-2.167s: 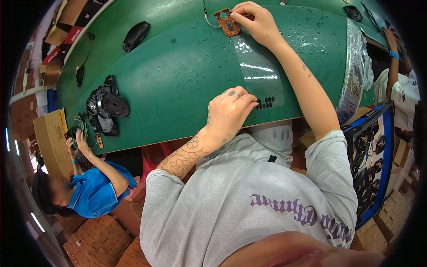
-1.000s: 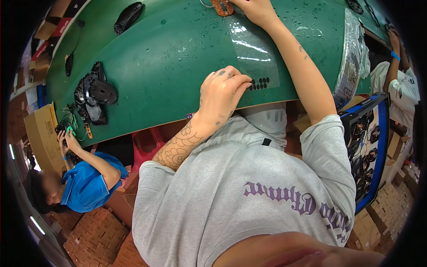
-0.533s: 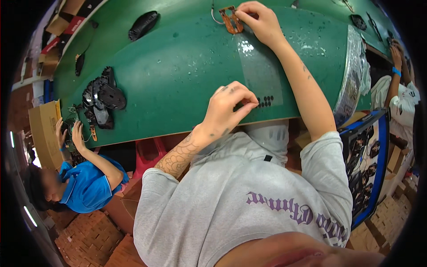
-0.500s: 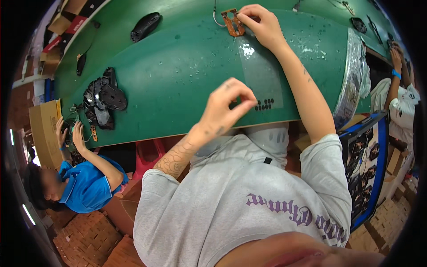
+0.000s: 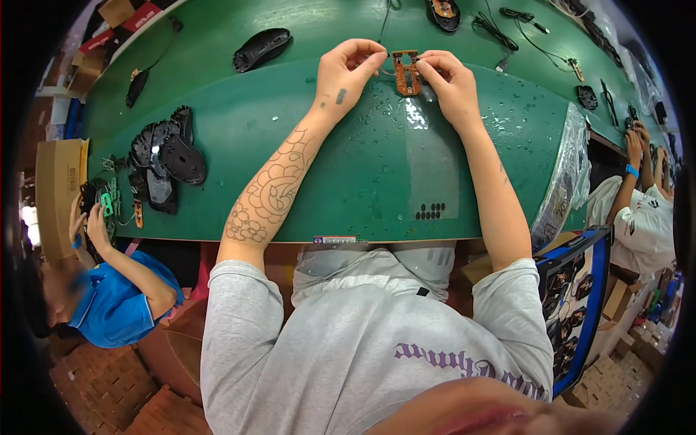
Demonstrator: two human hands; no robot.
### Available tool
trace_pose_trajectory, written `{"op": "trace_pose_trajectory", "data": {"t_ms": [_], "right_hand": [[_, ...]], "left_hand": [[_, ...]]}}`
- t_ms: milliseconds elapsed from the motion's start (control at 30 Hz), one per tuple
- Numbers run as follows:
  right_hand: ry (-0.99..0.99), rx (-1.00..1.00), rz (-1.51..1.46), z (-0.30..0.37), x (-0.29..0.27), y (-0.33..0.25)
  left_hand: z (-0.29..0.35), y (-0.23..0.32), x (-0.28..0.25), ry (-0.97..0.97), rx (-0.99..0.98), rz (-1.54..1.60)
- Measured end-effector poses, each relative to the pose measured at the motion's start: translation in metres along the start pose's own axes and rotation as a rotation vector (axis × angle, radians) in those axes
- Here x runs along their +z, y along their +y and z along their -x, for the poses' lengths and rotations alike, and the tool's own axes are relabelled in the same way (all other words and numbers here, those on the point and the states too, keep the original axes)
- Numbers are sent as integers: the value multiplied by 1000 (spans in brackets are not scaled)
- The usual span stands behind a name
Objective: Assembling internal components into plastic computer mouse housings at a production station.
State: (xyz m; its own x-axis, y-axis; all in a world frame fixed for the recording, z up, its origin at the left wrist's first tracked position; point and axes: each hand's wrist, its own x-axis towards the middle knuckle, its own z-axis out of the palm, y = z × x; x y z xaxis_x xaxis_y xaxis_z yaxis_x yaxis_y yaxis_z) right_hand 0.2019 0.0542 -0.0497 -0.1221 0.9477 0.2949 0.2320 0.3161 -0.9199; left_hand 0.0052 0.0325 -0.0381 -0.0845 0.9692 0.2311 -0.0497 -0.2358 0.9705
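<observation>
An orange-brown circuit board (image 5: 407,85) with a cutout near its top stands near the far middle of the green table. My right hand (image 5: 453,88) pinches its right edge between thumb and fingertips. To the board's left, my left hand (image 5: 346,76) is closed in a pinch, its fingertips close to the board's upper left side and a thin cable. What those fingertips hold, if anything, is too small to make out. Between my forearms lies a clear plastic sheet (image 5: 433,170), with several small black oval pads (image 5: 431,212) at its near end.
Black mouse shells (image 5: 170,156) are piled at the left; another shell (image 5: 261,49) lies further back. Beyond the board are a mouse half with a board (image 5: 444,13) and coiled cables (image 5: 496,35). Co-workers sit left in a blue shirt (image 5: 127,301) and right in white (image 5: 645,210).
My left hand has moved from beside the black pads up to the board's left side. My right hand still holds the board. The view has shifted, showing more of the table's far side.
</observation>
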Motion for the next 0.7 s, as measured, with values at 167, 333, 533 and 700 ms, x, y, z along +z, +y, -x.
{"op": "trace_pose_trajectory", "data": {"t_ms": [167, 333, 533, 700], "right_hand": [[-12, 7, -24, 0, 0, 1], [-10, -12, -42, 0, 1, 2], [-13, -50, -27, 0, 1, 1], [-24, -77, -14, 0, 1, 2]], "left_hand": [[6, -3, 1, -39, -24, -129], [8, -4, 3, 8, -3, -191], [8, -4, 5, 32, 43, -236], [8, -6, 7, 65, 54, -237]]}}
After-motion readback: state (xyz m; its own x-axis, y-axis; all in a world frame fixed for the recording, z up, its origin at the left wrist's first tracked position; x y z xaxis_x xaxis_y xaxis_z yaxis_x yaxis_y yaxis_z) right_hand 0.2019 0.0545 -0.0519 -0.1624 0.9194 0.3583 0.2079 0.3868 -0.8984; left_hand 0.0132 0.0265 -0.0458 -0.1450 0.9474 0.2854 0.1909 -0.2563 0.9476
